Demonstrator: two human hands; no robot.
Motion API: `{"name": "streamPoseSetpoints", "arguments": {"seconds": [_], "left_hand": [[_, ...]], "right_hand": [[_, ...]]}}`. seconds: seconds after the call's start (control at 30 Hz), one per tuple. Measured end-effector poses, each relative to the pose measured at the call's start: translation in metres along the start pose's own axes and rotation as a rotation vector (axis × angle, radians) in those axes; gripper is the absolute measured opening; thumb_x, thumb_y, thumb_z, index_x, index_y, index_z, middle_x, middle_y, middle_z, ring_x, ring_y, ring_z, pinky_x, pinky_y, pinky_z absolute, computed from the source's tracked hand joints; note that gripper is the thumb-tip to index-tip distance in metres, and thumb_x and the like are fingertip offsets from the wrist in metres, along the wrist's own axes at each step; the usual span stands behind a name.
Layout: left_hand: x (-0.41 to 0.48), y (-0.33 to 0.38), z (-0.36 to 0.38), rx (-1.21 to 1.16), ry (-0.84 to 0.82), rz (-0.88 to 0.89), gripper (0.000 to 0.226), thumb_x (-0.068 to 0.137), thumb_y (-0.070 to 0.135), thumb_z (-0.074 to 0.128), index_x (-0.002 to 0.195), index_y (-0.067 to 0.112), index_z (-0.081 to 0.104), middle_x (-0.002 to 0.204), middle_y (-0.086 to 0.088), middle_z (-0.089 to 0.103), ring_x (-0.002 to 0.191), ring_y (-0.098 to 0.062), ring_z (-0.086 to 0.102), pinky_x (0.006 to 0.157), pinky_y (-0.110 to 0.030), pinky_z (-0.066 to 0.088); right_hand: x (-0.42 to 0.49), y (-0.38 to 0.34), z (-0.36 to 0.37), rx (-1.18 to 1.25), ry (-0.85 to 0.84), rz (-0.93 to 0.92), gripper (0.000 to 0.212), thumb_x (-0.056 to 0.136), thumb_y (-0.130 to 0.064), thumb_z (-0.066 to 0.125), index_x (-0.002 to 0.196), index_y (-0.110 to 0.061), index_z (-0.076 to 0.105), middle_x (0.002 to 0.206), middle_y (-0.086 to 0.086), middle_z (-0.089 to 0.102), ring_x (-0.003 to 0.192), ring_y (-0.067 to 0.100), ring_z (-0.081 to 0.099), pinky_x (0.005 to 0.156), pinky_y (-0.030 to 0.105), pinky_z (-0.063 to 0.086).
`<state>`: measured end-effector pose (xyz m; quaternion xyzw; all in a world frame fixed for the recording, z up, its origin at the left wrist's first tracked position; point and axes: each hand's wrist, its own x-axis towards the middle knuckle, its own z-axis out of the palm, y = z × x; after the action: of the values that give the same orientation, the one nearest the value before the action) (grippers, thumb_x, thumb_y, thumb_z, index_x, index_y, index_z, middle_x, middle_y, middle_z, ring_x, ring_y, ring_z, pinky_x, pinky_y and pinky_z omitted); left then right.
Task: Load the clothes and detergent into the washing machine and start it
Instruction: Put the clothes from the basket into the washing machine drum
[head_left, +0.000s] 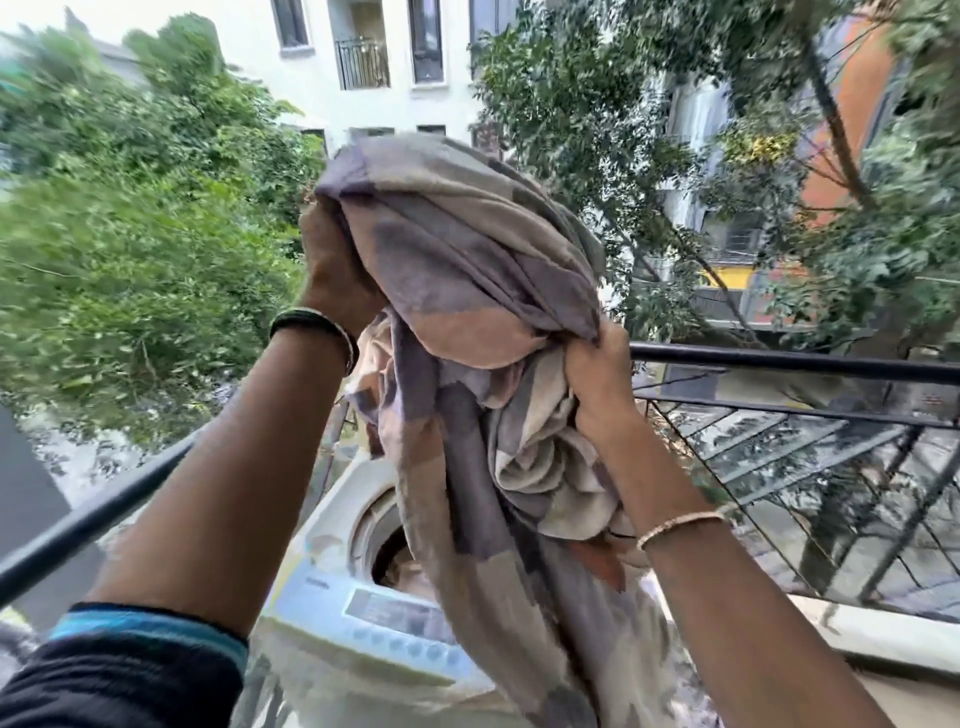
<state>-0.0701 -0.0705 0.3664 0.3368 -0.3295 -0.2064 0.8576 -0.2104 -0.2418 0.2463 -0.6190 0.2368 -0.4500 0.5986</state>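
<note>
both hands raised | left hand (332, 275) and right hand (597, 379) each gripping bunched cloth (467, 260) | above open washing machine (332, 530) | balcony railing (779, 358) behind

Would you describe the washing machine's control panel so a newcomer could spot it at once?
Start at the black balcony railing; below it stands a white top-loading washing machine with its drum open. The control panel is the pale strip along its near edge, beside the hanging cloth, the only part with a display window and a row of buttons.
</note>
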Motion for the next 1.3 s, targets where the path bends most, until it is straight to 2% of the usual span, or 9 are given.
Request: {"name": "streamPoseSetpoints", "arguments": {"seconds": [0.07, 0.27, 0.4, 0.57, 0.7, 0.83, 1.03, 1.2, 1.3], "left_hand": [[0.008, -0.012, -0.03, 0.043, 0.064, -0.072, 0.054, 0.093, 0.036, 0.034, 0.133, 0.005, 0.05, 0.137, -0.026, 0.05, 0.127, -0.042, 0.047, 0.111, -0.052, 0.037], [-0.008, -0.09, -0.106, 0.107, 0.215, -0.375, 0.061, 0.096, 0.038, 0.029, 0.059, 0.018, 0.073, 0.065, -0.003, 0.069, 0.064, -0.016, 0.066, 0.06, -0.02, 0.053], [-0.013, -0.143, -0.169, 0.179, 0.368, -0.527, 0.039, 0.091, 0.046, 0.043, 0.099, 0.017, 0.067, 0.103, -0.013, 0.067, 0.095, -0.026, 0.063, 0.095, -0.038, 0.047], [-0.023, -0.186, -0.232, 0.72, 0.318, -0.734, 0.027, 0.094, 0.024, 0.044, 0.069, 0.018, 0.049, 0.049, 0.002, 0.049, 0.034, -0.006, 0.043, 0.037, -0.014, 0.032], [-0.019, -0.224, -0.281, 1.226, 0.057, -0.847, 0.004, 0.075, 0.015, 0.051, 0.072, 0.014, 0.053, 0.052, 0.006, 0.055, 0.059, -0.023, 0.051, 0.045, -0.026, 0.041], [-0.02, -0.262, -0.313, 1.486, 0.036, -0.96, 0.046, 0.087, 0.014, 0.059, 0.128, -0.002, 0.045, 0.123, -0.022, 0.058, 0.114, -0.036, 0.056, 0.089, -0.036, 0.044], [-0.034, -0.311, -0.354, 1.542, -0.062, -0.902, 0.058, 0.074, 0.022, 0.065, 0.127, 0.007, 0.051, 0.126, -0.016, 0.058, 0.117, -0.032, 0.056, 0.095, -0.034, 0.044], [-0.06, -0.322, -0.361, 1.47, -0.193, -1.055, 0.043, 0.084, 0.016, 0.067, 0.125, 0.011, 0.056, 0.126, -0.009, 0.062, 0.112, -0.025, 0.061, 0.092, -0.027, 0.045], [-0.067, -0.327, -0.369, 1.456, -0.211, -1.113, 0.037, 0.086, 0.022, 0.066, 0.121, 0.015, 0.06, 0.119, -0.01, 0.067, 0.107, -0.023, 0.064, 0.088, -0.025, 0.046]], "right_hand": [[-0.003, 0.014, 0.012, -0.01, 0.018, 0.034, 0.024, 0.078, -0.016, 0.05, 0.096, -0.022, 0.065, 0.097, 0.007, 0.072, 0.094, 0.027, 0.068, 0.082, 0.052, 0.058], [-0.009, 0.076, 0.031, -0.146, 0.041, 0.09, 0.039, 0.08, -0.014, 0.049, 0.111, -0.036, 0.057, 0.102, -0.004, 0.069, 0.094, 0.017, 0.065, 0.089, 0.046, 0.057], [-0.012, 0.122, 0.039, -0.313, -0.004, 0.092, 0.042, 0.079, -0.016, 0.051, 0.114, -0.037, 0.047, 0.107, -0.001, 0.067, 0.095, 0.025, 0.063, 0.085, 0.043, 0.054], [-0.016, 0.2, 0.05, -0.592, -0.108, 0.07, 0.066, 0.076, -0.016, 0.058, 0.135, -0.031, 0.03, 0.125, 0.013, 0.059, 0.107, 0.037, 0.059, 0.079, 0.043, 0.051], [-0.024, 0.266, 0.059, -0.936, -0.298, 0.118, 0.086, 0.068, -0.013, 0.057, 0.149, -0.014, 0.03, 0.144, 0.02, 0.046, 0.12, 0.04, 0.054, 0.087, 0.037, 0.046], [-0.021, 0.307, 0.072, -1.088, -0.561, 0.099, 0.08, 0.072, -0.008, 0.058, 0.148, -0.017, 0.034, 0.153, 0.01, 0.034, 0.127, 0.033, 0.051, 0.096, 0.033, 0.045], [-0.013, 0.377, 0.119, -1.151, -0.991, 0.305, 0.061, 0.072, -0.027, 0.057, 0.13, -0.012, 0.047, 0.126, 0.016, 0.054, 0.11, 0.037, 0.058, 0.083, 0.04, 0.05], [-0.024, 0.424, 0.133, -1.232, -1.509, 0.489, 0.079, 0.082, -0.032, 0.067, 0.15, -0.017, 0.03, 0.152, 0.01, 0.039, 0.131, 0.032, 0.048, 0.107, 0.039, 0.041], [-0.018, 0.427, 0.127, -1.22, -1.538, 0.498, 0.07, 0.08, -0.032, 0.071, 0.143, -0.019, 0.042, 0.143, 0.014, 0.051, 0.12, 0.033, 0.057, 0.101, 0.041, 0.047]]}}
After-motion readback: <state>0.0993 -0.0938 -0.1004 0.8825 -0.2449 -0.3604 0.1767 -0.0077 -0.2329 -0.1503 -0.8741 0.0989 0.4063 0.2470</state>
